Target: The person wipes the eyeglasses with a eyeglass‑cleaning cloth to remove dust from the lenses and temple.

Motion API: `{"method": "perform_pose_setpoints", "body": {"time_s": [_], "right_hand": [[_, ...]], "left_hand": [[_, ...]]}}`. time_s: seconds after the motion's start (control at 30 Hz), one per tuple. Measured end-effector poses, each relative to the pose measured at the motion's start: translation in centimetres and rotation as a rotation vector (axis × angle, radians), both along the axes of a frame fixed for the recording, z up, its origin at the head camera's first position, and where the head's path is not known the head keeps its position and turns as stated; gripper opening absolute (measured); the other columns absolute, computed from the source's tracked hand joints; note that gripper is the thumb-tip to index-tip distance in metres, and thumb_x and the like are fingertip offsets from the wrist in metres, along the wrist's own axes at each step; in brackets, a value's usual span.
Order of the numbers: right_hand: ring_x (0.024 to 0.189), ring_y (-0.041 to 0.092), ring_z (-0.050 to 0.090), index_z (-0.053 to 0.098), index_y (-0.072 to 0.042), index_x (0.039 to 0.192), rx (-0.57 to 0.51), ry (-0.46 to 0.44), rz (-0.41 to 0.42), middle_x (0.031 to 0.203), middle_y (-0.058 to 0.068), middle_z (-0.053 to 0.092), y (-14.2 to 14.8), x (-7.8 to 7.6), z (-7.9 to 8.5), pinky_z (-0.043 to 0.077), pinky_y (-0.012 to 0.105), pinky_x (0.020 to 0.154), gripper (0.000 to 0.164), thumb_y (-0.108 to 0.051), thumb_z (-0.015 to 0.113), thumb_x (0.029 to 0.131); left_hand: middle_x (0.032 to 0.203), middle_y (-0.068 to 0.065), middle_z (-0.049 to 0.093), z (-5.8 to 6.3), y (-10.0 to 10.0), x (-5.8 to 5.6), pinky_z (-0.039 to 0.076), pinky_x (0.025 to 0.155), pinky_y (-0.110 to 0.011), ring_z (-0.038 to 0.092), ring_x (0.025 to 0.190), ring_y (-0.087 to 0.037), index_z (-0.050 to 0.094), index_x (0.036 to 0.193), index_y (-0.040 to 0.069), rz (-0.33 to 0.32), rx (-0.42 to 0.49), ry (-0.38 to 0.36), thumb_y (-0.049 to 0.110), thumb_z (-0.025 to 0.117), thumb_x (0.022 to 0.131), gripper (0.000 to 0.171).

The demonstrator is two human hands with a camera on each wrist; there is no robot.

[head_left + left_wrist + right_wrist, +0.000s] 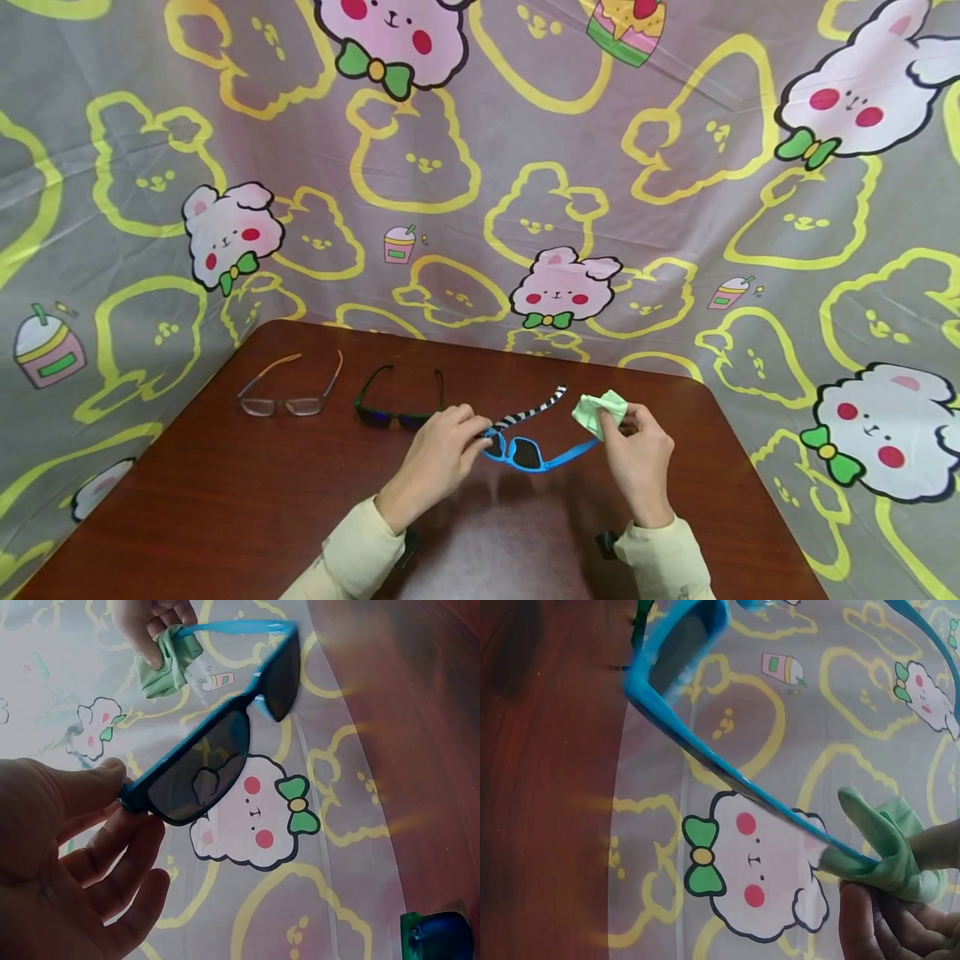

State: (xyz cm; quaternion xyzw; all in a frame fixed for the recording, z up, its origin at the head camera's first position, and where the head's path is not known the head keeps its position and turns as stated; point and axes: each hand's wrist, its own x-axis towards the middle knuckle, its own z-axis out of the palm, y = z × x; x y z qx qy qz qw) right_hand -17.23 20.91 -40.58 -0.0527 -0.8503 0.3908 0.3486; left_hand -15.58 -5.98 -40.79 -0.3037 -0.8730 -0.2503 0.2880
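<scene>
Blue-framed sunglasses (pixel 527 453) with dark lenses are held up above the table, temples unfolded. One temple shows a black-and-white striped side. At the front corner by a hinge, my left hand (pixel 435 457) pinches the frame between thumb and fingers; in the left wrist view the other fingers are loosely bent. A crumpled light green cloth (pixel 597 412) is pinched in my right hand (pixel 641 457). As the right wrist view shows, this cloth (pixel 900 855) wraps the end of the blue temple (pixel 735 780), hiding its tip.
Clear glasses (pixel 291 407) with tan temple tips rest unfolded at the table's left. Beside them, nearer my left hand, are dark sunglasses (pixel 384 418) with bluish lenses. A cartoon-printed cloth backdrop (pixel 450 167) stands along the back and sides of the brown table (pixel 225 500).
</scene>
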Motion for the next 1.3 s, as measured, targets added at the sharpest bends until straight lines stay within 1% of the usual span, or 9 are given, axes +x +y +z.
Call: {"method": "perform_pose_setpoints", "body": {"time_s": [0.13,0.23,0.33,0.57,0.73,0.93,1.07,1.17,1.3], "right_hand": [[0.065,0.011,0.059,0.066,-0.004,0.092,-0.002,0.038,-0.025,0.079,0.007,0.070,0.5,0.0,0.3,0.039,0.014,0.054,0.016,-0.018,0.071,0.084],[0.067,0.008,0.058,0.066,-0.004,0.096,0.015,0.085,0.004,0.081,0.006,0.069,0.8,0.3,0.6,0.040,0.013,0.055,0.017,-0.017,0.070,0.085],[0.068,0.008,0.059,0.067,-0.003,0.098,0.053,0.162,0.066,0.082,0.005,0.068,0.7,0.5,0.7,0.041,0.012,0.059,0.018,-0.013,0.071,0.084],[0.071,0.016,0.059,0.069,0.000,0.097,0.171,0.458,0.258,0.086,0.007,0.067,-0.1,1.0,0.6,0.042,0.014,0.070,0.028,0.007,0.074,0.071],[0.083,0.026,0.059,0.069,0.004,0.099,0.231,0.592,0.365,0.092,0.013,0.066,-0.9,1.1,0.5,0.041,0.015,0.082,0.027,0.000,0.068,0.073],[0.081,0.031,0.057,0.070,0.006,0.100,0.316,0.696,0.432,0.091,0.015,0.065,-2.2,1.1,0.2,0.043,0.019,0.079,0.025,-0.010,0.059,0.083],[0.078,0.032,0.056,0.070,0.006,0.100,0.366,0.752,0.467,0.091,0.016,0.065,-3.0,1.2,0.1,0.043,0.030,0.076,0.026,-0.014,0.057,0.090],[0.078,0.032,0.056,0.070,0.006,0.100,0.405,0.769,0.489,0.091,0.016,0.065,-3.6,1.3,0.1,0.041,0.037,0.073,0.025,-0.015,0.057,0.092],[0.077,0.032,0.056,0.071,0.005,0.098,0.480,0.774,0.496,0.092,0.016,0.065,-4.2,1.3,0.0,0.040,0.040,0.068,0.024,-0.014,0.057,0.092]], "left_hand": [[0.078,0.010,0.052,0.1,-0.2,0.2,0.039,0.062,-0.024,0.047,0.071,-0.008,0.070,0.091,0.018,0.022,-0.014,-0.005,0.019,0.073,0.084,0.008],[0.079,0.010,0.053,0.6,-0.4,0.3,0.039,0.063,-0.025,0.048,0.073,-0.008,0.069,0.089,0.018,0.027,0.006,-0.003,0.020,0.073,0.084,0.006],[0.080,0.010,0.055,1.2,-0.5,0.3,0.038,0.063,-0.025,0.049,0.074,-0.008,0.069,0.089,0.018,0.020,0.035,0.002,0.019,0.073,0.084,0.006],[0.083,0.008,0.057,1.6,-0.6,0.1,0.039,0.066,-0.026,0.049,0.076,-0.010,0.070,0.089,0.015,0.012,0.089,0.007,0.017,0.074,0.083,0.009],[0.081,0.008,0.056,2.0,-0.5,0.0,0.040,0.066,-0.027,0.047,0.073,-0.009,0.070,0.088,0.014,0.008,0.125,-0.002,0.017,0.075,0.082,0.008],[0.081,0.006,0.057,2.0,-0.1,0.0,0.040,0.065,-0.027,0.048,0.073,-0.010,0.071,0.087,0.013,0.018,0.127,-0.006,0.016,0.075,0.081,0.008],[0.081,0.006,0.057,1.9,0.2,0.0,0.040,0.064,-0.026,0.048,0.073,-0.011,0.072,0.086,0.014,0.015,0.105,-0.001,0.016,0.074,0.082,0.005],[0.081,0.006,0.057,1.9,0.4,0.0,0.040,0.064,-0.027,0.048,0.073,-0.011,0.072,0.085,0.015,0.015,0.092,-0.002,0.017,0.074,0.083,0.004],[0.080,0.005,0.057,1.9,0.7,0.0,0.039,0.063,-0.027,0.047,0.072,-0.011,0.071,0.085,0.015,0.011,0.083,-0.011,0.017,0.074,0.082,0.004]]}}
